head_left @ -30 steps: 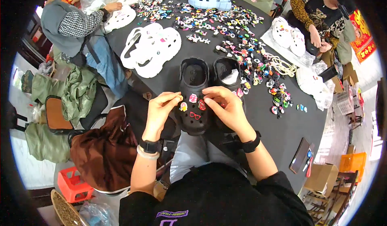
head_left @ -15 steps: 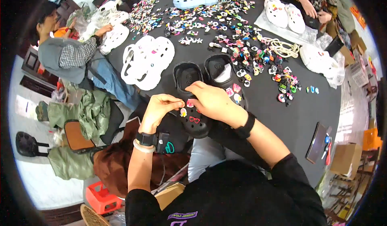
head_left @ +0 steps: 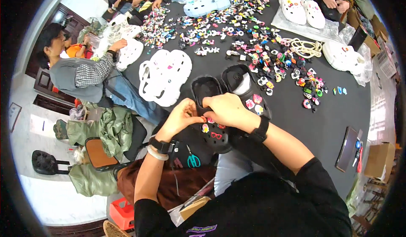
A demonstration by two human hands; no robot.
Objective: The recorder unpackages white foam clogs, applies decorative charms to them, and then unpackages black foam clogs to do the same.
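Observation:
A black clog (head_left: 220,144) is held between my hands at the near table edge, its toe toward me. Red glasses (head_left: 216,136) and a small white-and-yellow charm (head_left: 205,128) sit on its upper. My left hand (head_left: 182,119) pinches a small reddish shoe charm (head_left: 204,119) against the clog's side, mostly covered by fingertips. Wrapped over the upper near the heel opening, my right hand (head_left: 230,111) grips the clog, its fingertips close to the left ones. The other black clog (head_left: 238,77) lies just right, with pink and white charms (head_left: 255,103) on it.
White clogs (head_left: 163,78) stand left, light blue clogs (head_left: 207,4) at the far edge. Loose charms (head_left: 203,31) spread across the table. A phone (head_left: 347,149) lies right; teal-handled scissors (head_left: 193,161) lie near my left forearm. A co-worker (head_left: 80,74) handles white clogs at left.
The whole view has shifted, so the table things appear lower and further right. My left fingertips have come in against the clog with the small charm; my right hand keeps its hold.

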